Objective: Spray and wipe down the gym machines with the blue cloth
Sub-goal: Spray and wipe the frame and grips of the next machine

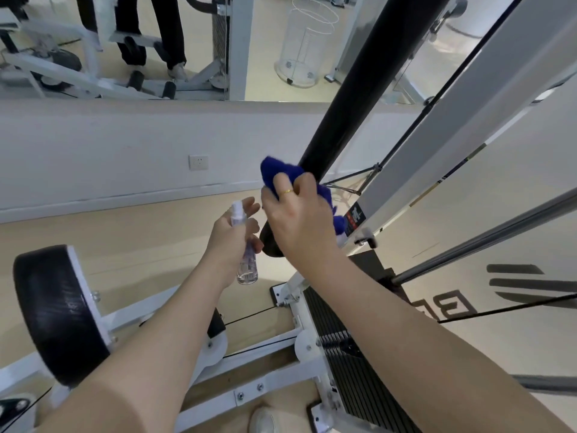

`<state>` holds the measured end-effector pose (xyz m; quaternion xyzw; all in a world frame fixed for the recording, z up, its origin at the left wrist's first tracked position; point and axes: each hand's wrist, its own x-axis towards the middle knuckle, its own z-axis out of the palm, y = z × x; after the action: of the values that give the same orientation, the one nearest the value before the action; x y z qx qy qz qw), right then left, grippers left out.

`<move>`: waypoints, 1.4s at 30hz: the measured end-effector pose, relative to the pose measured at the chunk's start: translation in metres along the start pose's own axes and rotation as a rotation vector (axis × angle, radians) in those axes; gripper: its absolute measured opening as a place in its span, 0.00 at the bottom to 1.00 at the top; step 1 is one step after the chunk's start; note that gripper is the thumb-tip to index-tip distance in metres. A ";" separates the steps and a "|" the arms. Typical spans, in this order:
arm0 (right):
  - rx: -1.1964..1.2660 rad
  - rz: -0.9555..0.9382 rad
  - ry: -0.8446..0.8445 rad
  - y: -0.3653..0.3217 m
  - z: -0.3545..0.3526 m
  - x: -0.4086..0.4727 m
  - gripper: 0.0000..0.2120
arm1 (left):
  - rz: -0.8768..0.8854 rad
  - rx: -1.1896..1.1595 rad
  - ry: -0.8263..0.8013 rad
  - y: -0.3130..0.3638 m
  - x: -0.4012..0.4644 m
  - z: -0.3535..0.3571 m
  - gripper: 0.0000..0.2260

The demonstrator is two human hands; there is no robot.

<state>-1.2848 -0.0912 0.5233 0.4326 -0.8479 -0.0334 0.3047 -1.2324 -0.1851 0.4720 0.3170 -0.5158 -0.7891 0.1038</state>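
My right hand (296, 210) grips the blue cloth (279, 173) and presses it against the lower end of a long black padded bar (359, 89) of the gym machine. Part of the cloth hangs below my palm beside a warning label on the white frame (468, 120). Just to the left, my left hand (232, 232) holds a small clear spray bottle (245, 254) upright, with its nozzle at the top near my fingertips. The bar's bottom end is hidden behind my right hand.
A black round pad (59, 314) on a white frame sits at the lower left. The weight stack (352, 348) and cables lie below my right arm. A mirror (281, 42) above the white wall shows a person's legs and other machines. A shoe (265, 420) shows at the bottom.
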 end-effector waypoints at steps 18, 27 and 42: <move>0.409 0.228 -0.713 -0.008 0.072 -0.072 0.16 | -0.016 0.214 0.165 -0.026 0.002 -0.008 0.17; 1.919 1.750 -0.343 0.043 0.029 -0.004 0.07 | 0.039 0.312 -0.005 -0.041 0.014 0.007 0.15; 1.881 1.622 -0.153 0.049 -0.007 0.010 0.08 | -0.011 0.416 0.119 -0.018 0.009 0.020 0.10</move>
<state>-1.3206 -0.0665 0.5498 -0.1683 -0.5806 0.7593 -0.2409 -1.2487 -0.1667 0.4576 0.3804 -0.6586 -0.6463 0.0619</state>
